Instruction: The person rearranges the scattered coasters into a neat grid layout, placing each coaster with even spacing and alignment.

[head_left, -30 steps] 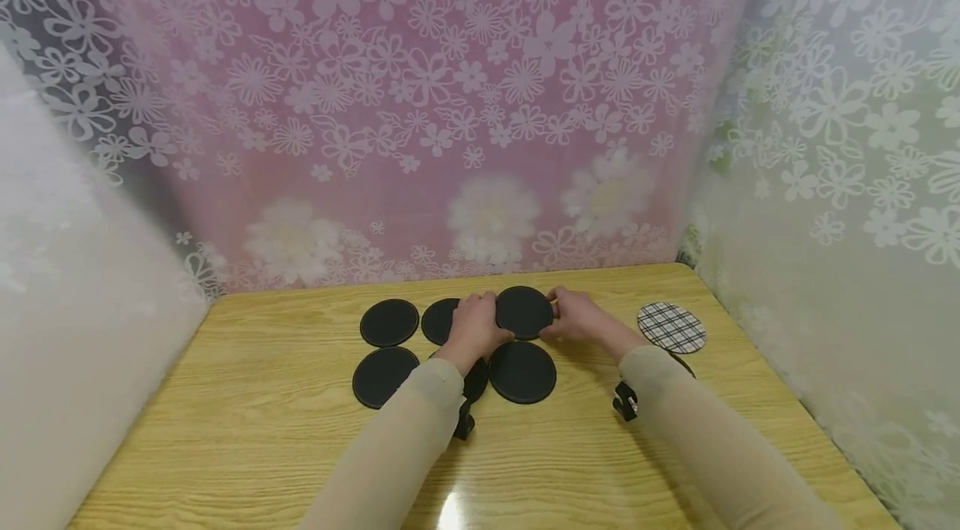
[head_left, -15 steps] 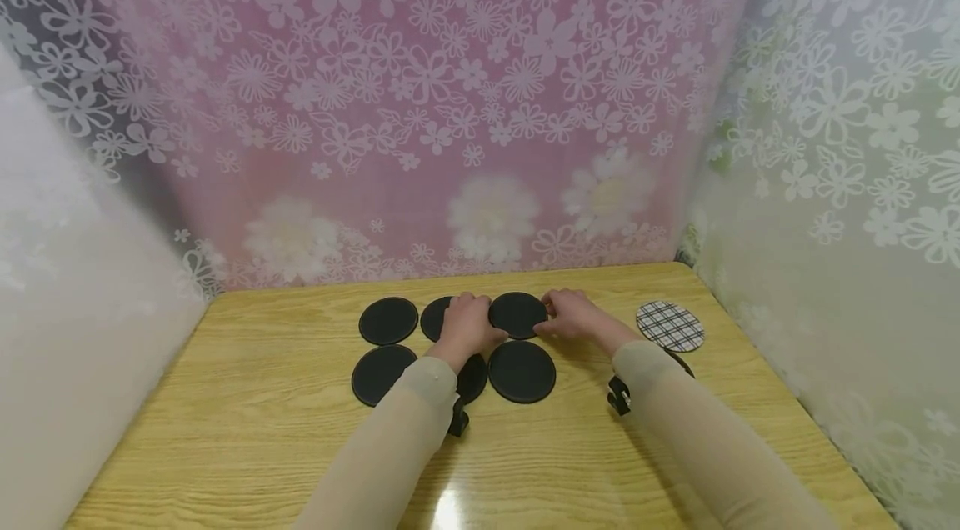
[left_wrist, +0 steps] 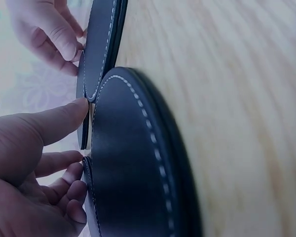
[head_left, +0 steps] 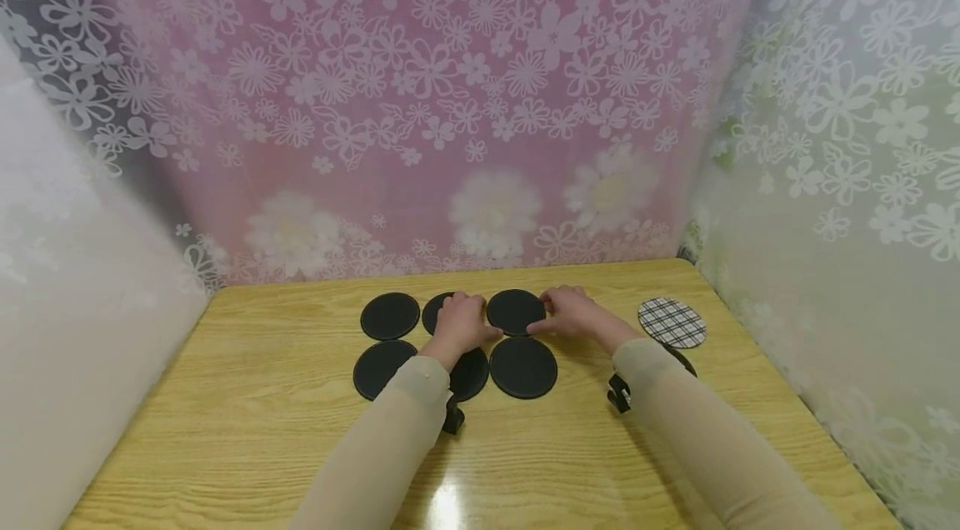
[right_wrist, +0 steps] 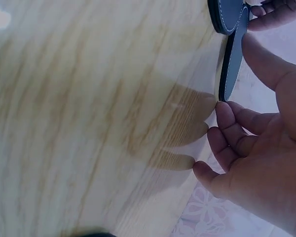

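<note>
Round black coasters with white edge stitching lie in two rows on the wooden table. My right hand (head_left: 573, 316) is at the right side of the back-right coaster (head_left: 516, 312); its fingertips touch the edge and its thumb lies near the front rim. My left hand (head_left: 459, 326) hovers over the back-middle coaster (head_left: 432, 313), partly covering it, its thumb reaching to the back-right coaster's left side. In the left wrist view, the front-middle coaster (left_wrist: 133, 168) is large and close, with the front-right coaster (left_wrist: 99, 44) beyond it. Both hands have loosely bent fingers.
Two more coasters, back-left (head_left: 390, 316) and front-left (head_left: 381, 367), complete the rows. A white plaid disc (head_left: 672, 322) lies at the table's right, with a dark disc (head_left: 681, 359) partly behind my right sleeve. Flowered curtains (head_left: 480, 138) hang around the wooden table (head_left: 262, 397).
The back-right coaster has shifted slightly left and now lies level behind the front-right one. Both hands have moved a little left with it, the left hand drawing away from its side.
</note>
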The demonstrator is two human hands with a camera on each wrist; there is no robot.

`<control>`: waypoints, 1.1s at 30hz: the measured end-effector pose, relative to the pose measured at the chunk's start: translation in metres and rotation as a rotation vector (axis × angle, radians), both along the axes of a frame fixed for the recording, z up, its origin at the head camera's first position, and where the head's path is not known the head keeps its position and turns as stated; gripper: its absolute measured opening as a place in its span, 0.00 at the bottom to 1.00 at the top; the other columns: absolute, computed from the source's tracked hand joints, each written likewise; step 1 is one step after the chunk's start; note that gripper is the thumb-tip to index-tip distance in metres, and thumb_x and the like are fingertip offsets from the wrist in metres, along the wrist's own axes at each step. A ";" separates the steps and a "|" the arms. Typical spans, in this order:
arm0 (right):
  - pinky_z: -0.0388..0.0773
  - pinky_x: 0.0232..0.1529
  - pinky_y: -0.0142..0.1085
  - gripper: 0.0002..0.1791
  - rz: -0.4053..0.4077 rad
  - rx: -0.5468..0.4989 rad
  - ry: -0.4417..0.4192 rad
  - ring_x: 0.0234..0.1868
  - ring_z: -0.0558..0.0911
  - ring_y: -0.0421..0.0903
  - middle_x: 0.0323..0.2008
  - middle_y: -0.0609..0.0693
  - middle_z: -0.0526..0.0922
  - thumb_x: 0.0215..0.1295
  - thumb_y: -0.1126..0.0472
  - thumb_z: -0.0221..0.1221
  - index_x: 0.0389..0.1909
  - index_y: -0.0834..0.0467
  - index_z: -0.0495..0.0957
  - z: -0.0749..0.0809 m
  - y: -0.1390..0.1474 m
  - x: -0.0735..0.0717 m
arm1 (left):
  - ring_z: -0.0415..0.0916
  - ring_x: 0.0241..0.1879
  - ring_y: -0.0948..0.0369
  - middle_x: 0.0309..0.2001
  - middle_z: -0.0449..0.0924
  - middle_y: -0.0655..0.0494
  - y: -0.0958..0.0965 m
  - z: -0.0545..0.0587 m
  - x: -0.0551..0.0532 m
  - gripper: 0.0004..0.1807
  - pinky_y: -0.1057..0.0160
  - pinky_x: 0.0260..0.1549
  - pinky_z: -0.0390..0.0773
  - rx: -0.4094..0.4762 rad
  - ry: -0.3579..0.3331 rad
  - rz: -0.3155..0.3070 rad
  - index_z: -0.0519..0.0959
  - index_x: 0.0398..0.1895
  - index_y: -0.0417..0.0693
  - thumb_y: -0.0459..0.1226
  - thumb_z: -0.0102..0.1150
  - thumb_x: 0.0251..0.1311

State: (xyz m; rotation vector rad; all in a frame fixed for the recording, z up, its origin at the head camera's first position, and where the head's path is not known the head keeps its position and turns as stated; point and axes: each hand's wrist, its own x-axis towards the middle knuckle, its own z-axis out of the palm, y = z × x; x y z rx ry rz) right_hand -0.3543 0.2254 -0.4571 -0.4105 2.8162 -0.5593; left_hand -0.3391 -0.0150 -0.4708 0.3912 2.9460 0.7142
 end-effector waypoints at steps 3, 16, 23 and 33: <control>0.74 0.65 0.60 0.49 -0.004 0.011 0.000 0.64 0.75 0.65 0.62 0.64 0.82 0.67 0.39 0.78 0.75 0.68 0.74 -0.001 -0.003 0.000 | 0.69 0.52 0.46 0.51 0.77 0.45 0.000 -0.001 -0.001 0.26 0.42 0.56 0.72 -0.002 0.004 -0.002 0.86 0.58 0.43 0.51 0.80 0.66; 0.74 0.64 0.64 0.51 -0.021 0.082 0.032 0.63 0.74 0.65 0.62 0.64 0.79 0.63 0.36 0.78 0.75 0.65 0.75 -0.005 -0.013 -0.001 | 0.72 0.61 0.42 0.61 0.78 0.41 -0.001 -0.003 0.000 0.35 0.39 0.66 0.72 0.013 0.007 0.011 0.81 0.71 0.43 0.49 0.80 0.67; 0.73 0.65 0.65 0.49 -0.014 0.093 0.032 0.65 0.73 0.66 0.64 0.65 0.78 0.66 0.37 0.76 0.76 0.66 0.74 -0.006 -0.014 0.001 | 0.72 0.66 0.41 0.66 0.78 0.40 -0.001 -0.002 0.001 0.37 0.38 0.68 0.71 -0.006 0.002 0.021 0.80 0.74 0.44 0.50 0.79 0.68; 0.73 0.64 0.66 0.50 -0.021 0.089 0.049 0.64 0.73 0.66 0.61 0.64 0.79 0.64 0.36 0.78 0.75 0.67 0.75 -0.005 -0.016 0.002 | 0.73 0.66 0.41 0.65 0.78 0.41 -0.001 -0.001 0.001 0.35 0.37 0.68 0.71 0.001 0.005 0.023 0.80 0.73 0.43 0.49 0.79 0.67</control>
